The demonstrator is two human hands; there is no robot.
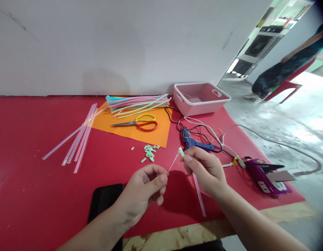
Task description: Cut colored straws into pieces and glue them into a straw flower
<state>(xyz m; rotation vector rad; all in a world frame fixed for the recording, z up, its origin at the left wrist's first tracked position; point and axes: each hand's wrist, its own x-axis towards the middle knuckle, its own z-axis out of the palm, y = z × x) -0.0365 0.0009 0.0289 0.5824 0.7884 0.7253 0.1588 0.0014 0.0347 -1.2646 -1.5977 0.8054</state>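
Note:
My left hand (144,190) is closed in a pinch on the lower end of a thin whitish strand (173,164). My right hand (205,167) pinches a small pale green piece (181,152) between thumb and fingers, at the strand's upper end. Just beyond the hands lies a scatter of small cut green pieces (149,152). A translucent pink strip (199,195) extends from beneath my right hand toward the table's front edge; whether the hand touches it I cannot tell. Behind my right hand rests a blue glue gun (194,141).
Scissors (135,123) and a bundle of coloured fuzzy stems (137,104) lie on orange paper (161,132). Pink strips (80,139) are left, a black phone (104,200) by my left forearm. A pink basket (200,109), cables and a purple power strip (268,176) are right. A person sits beyond.

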